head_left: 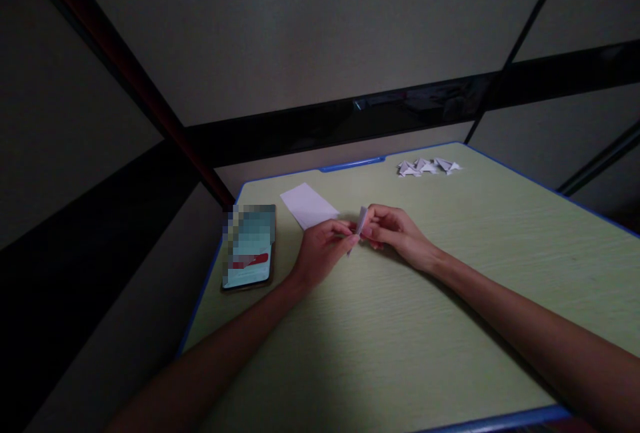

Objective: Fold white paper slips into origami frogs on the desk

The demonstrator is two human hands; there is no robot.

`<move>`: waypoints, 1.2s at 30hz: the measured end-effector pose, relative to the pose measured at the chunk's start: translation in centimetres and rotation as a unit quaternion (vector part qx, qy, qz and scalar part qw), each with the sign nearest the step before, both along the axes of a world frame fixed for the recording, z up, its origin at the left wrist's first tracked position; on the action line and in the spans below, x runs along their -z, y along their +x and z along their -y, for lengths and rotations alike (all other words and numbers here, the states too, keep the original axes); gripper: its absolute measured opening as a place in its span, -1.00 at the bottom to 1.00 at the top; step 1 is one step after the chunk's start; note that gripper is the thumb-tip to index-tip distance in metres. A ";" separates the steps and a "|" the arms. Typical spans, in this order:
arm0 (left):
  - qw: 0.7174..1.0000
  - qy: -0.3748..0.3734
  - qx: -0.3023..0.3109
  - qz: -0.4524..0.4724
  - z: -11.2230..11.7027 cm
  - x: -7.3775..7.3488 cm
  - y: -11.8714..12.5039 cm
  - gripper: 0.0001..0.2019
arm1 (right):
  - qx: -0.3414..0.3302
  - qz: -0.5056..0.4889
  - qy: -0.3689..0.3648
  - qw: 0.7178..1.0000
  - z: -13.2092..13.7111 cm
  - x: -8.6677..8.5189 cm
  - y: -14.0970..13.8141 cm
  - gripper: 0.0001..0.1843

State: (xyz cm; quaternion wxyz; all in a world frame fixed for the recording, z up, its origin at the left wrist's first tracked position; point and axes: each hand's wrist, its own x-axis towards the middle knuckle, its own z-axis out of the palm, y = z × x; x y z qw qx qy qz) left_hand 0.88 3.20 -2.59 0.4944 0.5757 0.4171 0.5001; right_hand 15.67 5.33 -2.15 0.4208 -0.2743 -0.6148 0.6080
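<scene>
A small folded piece of white paper (362, 219) is held upright between my two hands, over the middle of the table. My left hand (323, 249) pinches its lower left edge between thumb and fingers. From the other side, my right hand (395, 233) grips it with thumb and curled fingers. Its lower part is mostly covered by my fingertips. Just behind my left hand lies a flat sheet of white paper (307, 206), partly hidden by that hand.
A phone (253, 249) with a lit screen lies at the table's left edge. Several folded white paper figures (427, 166) sit in a row at the back right. The pale green table (450, 353) has a blue rim and stands against a panelled surface (320, 33).
</scene>
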 end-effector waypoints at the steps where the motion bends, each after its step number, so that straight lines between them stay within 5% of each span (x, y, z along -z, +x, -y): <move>1: 1.000 -0.003 -0.002 0.001 0.0 0.0 0.0 -0.92 | 0.002 0.001 -0.002 1.000 0.0 -0.1 0.0 -0.94; 11: 0.999 0.012 -0.042 0.030 -0.1 -0.1 -0.4 -0.86 | 0.097 0.025 0.003 0.995 -0.7 0.1 0.1 -0.88; 17: 0.998 -0.039 -0.041 0.034 0.0 -0.1 -0.1 -0.72 | 0.084 0.047 0.027 0.995 -0.6 0.7 -0.3 -0.76; 23: 0.997 -0.038 -0.067 0.009 0.0 -0.4 -0.1 -0.70 | 0.229 0.110 0.187 0.949 0.2 0.5 -0.4 -0.72; 26: 0.996 -0.018 -0.085 -0.015 0.0 -0.5 -0.2 -0.73 | 0.214 0.194 0.281 0.915 0.6 0.1 -0.4 -0.85; 30: 0.995 -0.009 -0.094 -0.025 -0.1 -0.3 -0.3 -0.80 | 0.185 0.208 0.305 0.911 0.9 -0.1 -0.5 -0.97; 36: 0.998 0.007 -0.058 0.026 -0.6 0.5 -0.7 -0.89 | 0.201 0.210 0.318 0.903 1.1 0.2 -0.9 -0.73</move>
